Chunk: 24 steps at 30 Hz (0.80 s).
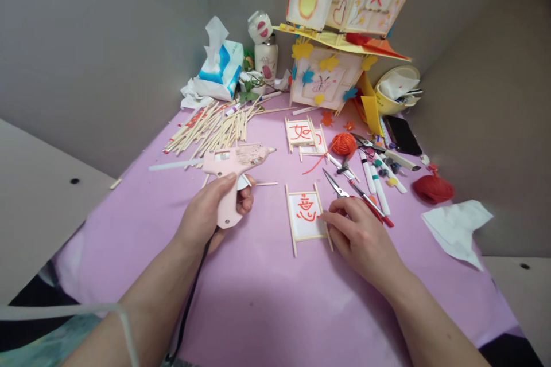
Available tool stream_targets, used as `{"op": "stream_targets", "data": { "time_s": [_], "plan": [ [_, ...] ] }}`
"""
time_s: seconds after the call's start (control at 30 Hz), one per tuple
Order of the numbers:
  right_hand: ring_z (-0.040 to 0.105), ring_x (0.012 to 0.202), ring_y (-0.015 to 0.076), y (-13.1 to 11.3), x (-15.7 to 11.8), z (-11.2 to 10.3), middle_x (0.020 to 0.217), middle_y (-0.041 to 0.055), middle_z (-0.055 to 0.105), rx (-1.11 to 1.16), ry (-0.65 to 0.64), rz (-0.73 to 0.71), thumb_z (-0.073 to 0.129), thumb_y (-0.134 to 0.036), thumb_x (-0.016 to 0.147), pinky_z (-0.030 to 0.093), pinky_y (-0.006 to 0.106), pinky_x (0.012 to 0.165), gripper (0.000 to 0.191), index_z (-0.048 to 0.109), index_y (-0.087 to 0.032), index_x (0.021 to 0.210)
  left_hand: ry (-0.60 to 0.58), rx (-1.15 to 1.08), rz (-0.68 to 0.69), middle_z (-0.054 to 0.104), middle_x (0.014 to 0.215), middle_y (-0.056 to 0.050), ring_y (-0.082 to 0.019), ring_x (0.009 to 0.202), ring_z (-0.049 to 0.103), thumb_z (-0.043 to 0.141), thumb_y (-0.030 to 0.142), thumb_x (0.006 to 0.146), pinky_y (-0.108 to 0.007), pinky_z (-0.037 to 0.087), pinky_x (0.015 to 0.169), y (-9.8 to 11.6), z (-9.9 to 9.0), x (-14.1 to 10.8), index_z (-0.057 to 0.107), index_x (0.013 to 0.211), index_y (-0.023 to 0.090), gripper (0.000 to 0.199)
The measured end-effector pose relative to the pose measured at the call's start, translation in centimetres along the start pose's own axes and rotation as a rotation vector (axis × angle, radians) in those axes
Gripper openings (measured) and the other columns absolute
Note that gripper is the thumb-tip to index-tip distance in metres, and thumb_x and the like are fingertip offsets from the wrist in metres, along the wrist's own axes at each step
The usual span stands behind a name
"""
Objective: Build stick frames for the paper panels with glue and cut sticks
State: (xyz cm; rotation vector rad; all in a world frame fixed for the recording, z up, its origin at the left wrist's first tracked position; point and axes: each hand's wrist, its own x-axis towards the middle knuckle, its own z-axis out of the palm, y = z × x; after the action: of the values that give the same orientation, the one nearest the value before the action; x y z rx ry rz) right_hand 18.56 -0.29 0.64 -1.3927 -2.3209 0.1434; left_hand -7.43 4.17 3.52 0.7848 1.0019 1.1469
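Note:
My left hand (215, 206) is wrapped round the handle of a pale pink hot glue gun (228, 200), its nozzle pointing right and a white glue stick (176, 165) poking out behind. A small stick-framed paper panel (306, 229) with a red character lies on the table before me. At its right edge, my right hand (355, 232) has its fingers bent and closed on the side stick, one fingertip over the paper. Scissors (336, 184) with red handles lie just beyond that hand, partly hidden by it.
A purple cloth (253, 298) covers the table. Loose wooden sticks (210, 132) are heaped back left, near a tissue pack (221, 71). Two more panels (301, 133), orange yarn (343, 144), markers (379, 186) and a phone (402, 135) lie farther back. A decorated stick house (331, 74) stands behind.

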Motion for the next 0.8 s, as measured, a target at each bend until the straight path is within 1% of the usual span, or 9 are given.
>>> {"op": "stream_targets", "data": {
  "time_s": [0.23, 0.4, 0.6, 0.7, 0.8],
  "plan": [
    [0.049, 0.086, 0.0188, 0.0, 0.1, 0.0, 0.093, 0.0084, 0.055, 0.013, -0.023, -0.01, 0.049, -0.005, 0.081, 0.043, 0.033, 0.072, 0.025, 0.068, -0.018, 0.09, -0.012, -0.001, -0.002, 0.054, 0.069, -0.003, -0.011, 0.056, 0.05, 0.053, 0.033, 0.08, -0.02, 0.04, 0.047, 0.0, 0.0, -0.1, 0.061, 0.093, 0.011, 0.026],
    [0.048, 0.084, 0.0183, 0.2, -0.1, -0.3, 0.093, 0.0079, 0.054, 0.038, 0.09, 0.013, 0.05, -0.008, 0.083, 0.043, 0.032, 0.07, 0.021, 0.067, -0.018, 0.09, -0.012, -0.012, -0.01, 0.054, 0.07, -0.003, -0.011, 0.057, 0.051, 0.054, 0.032, 0.08, -0.02, 0.041, 0.049, 0.0, -0.1, 0.0, 0.061, 0.091, 0.011, 0.025],
    [0.05, 0.089, 0.0191, 0.9, -0.1, -0.3, 0.092, 0.0067, 0.054, 0.117, 0.14, 0.061, 0.047, -0.008, 0.083, 0.044, 0.035, 0.076, 0.022, 0.065, -0.02, 0.092, -0.004, -0.019, 0.004, 0.054, 0.069, -0.002, -0.01, 0.057, 0.051, 0.056, 0.032, 0.078, -0.019, 0.041, 0.049, -0.2, -0.2, 0.3, 0.061, 0.087, 0.011, 0.023],
    [0.05, 0.088, 0.0192, 1.0, -0.1, -0.3, 0.093, 0.0068, 0.054, 0.145, 0.124, 0.048, 0.047, -0.007, 0.083, 0.044, 0.035, 0.076, 0.024, 0.065, -0.02, 0.09, -0.011, -0.027, 0.017, 0.055, 0.069, -0.002, -0.01, 0.056, 0.051, 0.056, 0.032, 0.077, -0.019, 0.042, 0.049, -0.2, -0.4, 0.4, 0.061, 0.088, 0.011, 0.024],
    [0.05, 0.09, 0.0193, 0.9, -0.2, -0.3, 0.096, 0.0072, 0.055, 0.159, 0.087, -0.008, 0.048, -0.006, 0.08, 0.044, 0.035, 0.076, 0.025, 0.066, -0.021, 0.09, -0.011, -0.027, 0.023, 0.055, 0.068, -0.002, -0.01, 0.056, 0.052, 0.058, 0.033, 0.076, -0.019, 0.04, 0.047, -0.2, -0.5, 0.5, 0.06, 0.088, 0.011, 0.025]
  ]
}}
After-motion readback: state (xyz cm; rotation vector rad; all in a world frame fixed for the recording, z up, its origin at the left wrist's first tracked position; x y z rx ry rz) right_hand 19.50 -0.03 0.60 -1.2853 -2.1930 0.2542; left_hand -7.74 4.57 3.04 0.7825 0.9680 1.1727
